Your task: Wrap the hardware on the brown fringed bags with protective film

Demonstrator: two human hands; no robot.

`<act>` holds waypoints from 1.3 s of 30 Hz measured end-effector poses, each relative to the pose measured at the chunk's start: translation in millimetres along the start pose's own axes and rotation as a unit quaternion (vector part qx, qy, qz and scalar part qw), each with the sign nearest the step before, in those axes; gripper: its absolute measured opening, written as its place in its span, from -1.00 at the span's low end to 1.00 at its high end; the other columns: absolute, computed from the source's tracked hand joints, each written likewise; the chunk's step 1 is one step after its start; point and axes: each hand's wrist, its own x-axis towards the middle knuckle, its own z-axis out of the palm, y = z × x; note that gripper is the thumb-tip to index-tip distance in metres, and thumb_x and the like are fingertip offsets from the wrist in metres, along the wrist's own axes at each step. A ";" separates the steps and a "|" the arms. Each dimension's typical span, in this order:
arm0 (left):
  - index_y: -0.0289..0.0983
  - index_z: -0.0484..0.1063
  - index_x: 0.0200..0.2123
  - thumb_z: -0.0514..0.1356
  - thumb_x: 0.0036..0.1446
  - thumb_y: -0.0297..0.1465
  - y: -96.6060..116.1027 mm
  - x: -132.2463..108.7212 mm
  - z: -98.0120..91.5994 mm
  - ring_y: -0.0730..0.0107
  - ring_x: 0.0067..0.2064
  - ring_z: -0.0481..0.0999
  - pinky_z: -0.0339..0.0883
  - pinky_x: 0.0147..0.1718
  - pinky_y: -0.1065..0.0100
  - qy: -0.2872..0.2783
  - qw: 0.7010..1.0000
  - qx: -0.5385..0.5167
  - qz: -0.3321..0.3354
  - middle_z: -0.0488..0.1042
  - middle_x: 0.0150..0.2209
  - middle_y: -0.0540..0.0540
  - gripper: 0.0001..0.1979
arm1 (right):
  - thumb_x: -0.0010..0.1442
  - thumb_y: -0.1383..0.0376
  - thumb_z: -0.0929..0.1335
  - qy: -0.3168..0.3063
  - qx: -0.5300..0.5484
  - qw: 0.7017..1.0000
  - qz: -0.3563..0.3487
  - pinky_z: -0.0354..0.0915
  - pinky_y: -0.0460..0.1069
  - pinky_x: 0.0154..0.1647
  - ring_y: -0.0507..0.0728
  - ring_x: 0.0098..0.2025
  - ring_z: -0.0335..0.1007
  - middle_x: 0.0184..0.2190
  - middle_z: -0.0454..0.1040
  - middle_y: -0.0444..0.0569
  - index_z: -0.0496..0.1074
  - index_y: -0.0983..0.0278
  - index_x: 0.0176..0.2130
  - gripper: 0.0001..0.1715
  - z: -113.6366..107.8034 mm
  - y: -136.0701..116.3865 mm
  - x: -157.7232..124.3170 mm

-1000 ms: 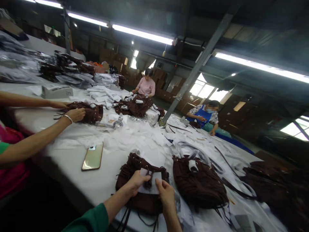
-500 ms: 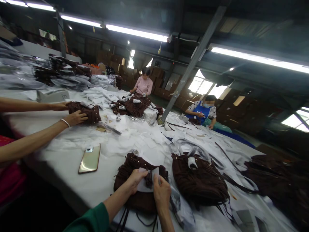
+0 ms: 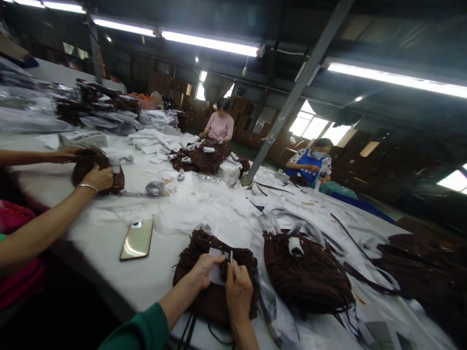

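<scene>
A dark brown fringed bag [image 3: 215, 306] lies on the table right in front of me, its thin cords hanging toward the near edge. Over its upper part, my left hand [image 3: 204, 270] pinches a piece of white paper [image 3: 216, 275] between thumb and fingers. My right hand [image 3: 239, 287] is closed on the right side of the same paper, which is folded up there and seen edge-on. Part of the bag's front is hidden behind my hands. To the right sits a second brown fringed bag [image 3: 306, 272] with a white wrapping [image 3: 296, 247] on its fitting.
A phone [image 3: 137, 239] lies left of my bag. At the left, a co-worker's hands [image 3: 100, 179] hold another brown bag. White paper scraps [image 3: 189, 204] cover the table's middle. Two people work across the table, near a slanted metal post [image 3: 284, 114]. Brown material [image 3: 419, 262] lies at right.
My right hand has folded the right side of the paper inward, toward my left hand. The co-worker at left has turned and lifted their bag. My view has shifted slightly.
</scene>
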 end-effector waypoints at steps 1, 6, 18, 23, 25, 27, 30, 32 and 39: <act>-0.39 0.48 -0.50 0.40 -0.28 -0.42 1.3 -2.5 -0.1 0.33 -0.53 0.47 0.34 -0.45 0.32 -0.016 1.000 0.003 -0.006 0.50 -0.57 -0.11 -0.77 | 0.38 0.14 0.07 0.005 0.008 1.000 0.002 0.14 -0.06 -0.43 0.07 -0.47 0.31 -0.50 0.30 -0.07 0.46 0.33 -0.17 -0.49 0.3 -0.6 -0.7; -0.37 0.48 -0.47 0.40 -0.24 -0.37 0.6 -8.6 -1.0 0.30 -0.48 0.48 0.34 -0.42 0.33 -0.072 0.997 0.030 -0.011 0.51 -0.54 -0.12 -0.76 | 0.37 0.13 0.10 0.023 0.038 0.999 0.007 0.15 -0.06 -0.46 0.06 -0.49 0.29 -0.51 0.29 -0.08 0.48 0.34 -0.18 -0.49 0.9 -0.8 -2.8; -0.37 0.50 -0.53 0.34 -0.24 -0.51 -14.7 5.1 -0.3 0.41 -0.47 0.38 0.22 -0.45 0.46 0.028 0.980 0.139 0.138 0.48 -0.55 -0.04 -0.89 | 0.35 0.33 0.10 -0.011 0.033 0.997 -0.070 0.17 -0.06 -0.41 0.07 -0.42 0.23 -0.47 0.26 -0.06 0.44 0.31 -0.10 -0.61 2.9 3.2 -9.1; -0.37 0.50 -0.57 0.31 -0.20 -0.48 -12.9 2.7 -0.5 0.38 -0.49 0.38 0.20 -0.49 0.45 0.020 0.975 0.154 0.159 0.45 -0.61 -0.02 -0.94 | 0.31 0.34 0.14 -0.044 0.054 0.995 -0.072 0.23 -0.02 -0.30 0.11 -0.33 0.23 -0.41 0.26 -0.03 0.41 0.32 -0.12 -0.69 -1.4 -5.6 -8.0; -0.38 0.50 -0.57 0.33 -0.21 -0.44 -11.7 1.2 -1.1 0.38 -0.51 0.37 0.19 -0.51 0.44 0.018 0.976 0.151 0.154 0.44 -0.62 -0.03 -0.89 | 0.28 0.31 0.19 -0.057 0.087 0.993 -0.064 0.26 0.02 -0.24 0.14 -0.27 0.24 -0.35 0.26 -0.01 0.38 0.32 -0.09 -0.72 -6.0 -10.6 -7.3; -0.39 0.50 -0.57 0.36 -0.23 -0.40 -10.6 -0.6 -1.8 0.37 -0.52 0.38 0.19 -0.52 0.44 0.011 0.979 0.142 0.147 0.44 -0.62 -0.04 -0.84 | 0.27 0.28 0.21 -0.080 0.134 0.986 -0.051 0.28 0.05 -0.17 0.15 -0.22 0.24 -0.30 0.26 0.00 0.35 0.32 -0.02 -0.68 -11.5 -14.3 -6.6; -0.40 0.51 -0.52 0.38 -0.25 -0.34 -9.3 -2.9 -2.9 0.36 -0.50 0.41 0.24 -0.48 0.41 -0.016 0.984 0.117 0.131 0.47 -0.59 -0.07 -0.77 | 0.32 0.29 0.12 -0.110 0.210 0.972 -0.014 0.29 0.01 -0.16 0.10 -0.23 0.27 -0.28 0.25 -0.01 0.34 0.29 0.04 -0.61 -16.9 -14.4 -5.9; -0.40 0.51 -0.50 0.39 -0.27 -0.31 -8.5 -4.0 -3.6 0.35 -0.49 0.42 0.27 -0.45 0.40 -0.033 0.987 0.100 0.120 0.48 -0.56 -0.08 -0.72 | 0.32 0.32 0.09 -0.112 0.243 0.963 0.005 0.30 -0.02 -0.21 0.08 -0.26 0.28 -0.29 0.24 -0.03 0.36 0.28 0.04 -0.58 -16.7 -10.9 -5.1; -0.42 0.52 -0.42 0.37 -0.21 -0.13 -1.7 -15.1 -4.3 0.31 -0.43 0.47 0.33 -0.37 0.34 -0.091 0.987 0.079 0.103 0.51 -0.48 -0.16 -0.56 | 0.23 0.35 0.18 -0.083 0.266 0.960 0.022 0.29 -0.04 -0.25 0.07 -0.29 0.29 -0.35 0.26 -0.05 0.46 0.27 -0.04 -0.61 -8.8 -4.1 -1.3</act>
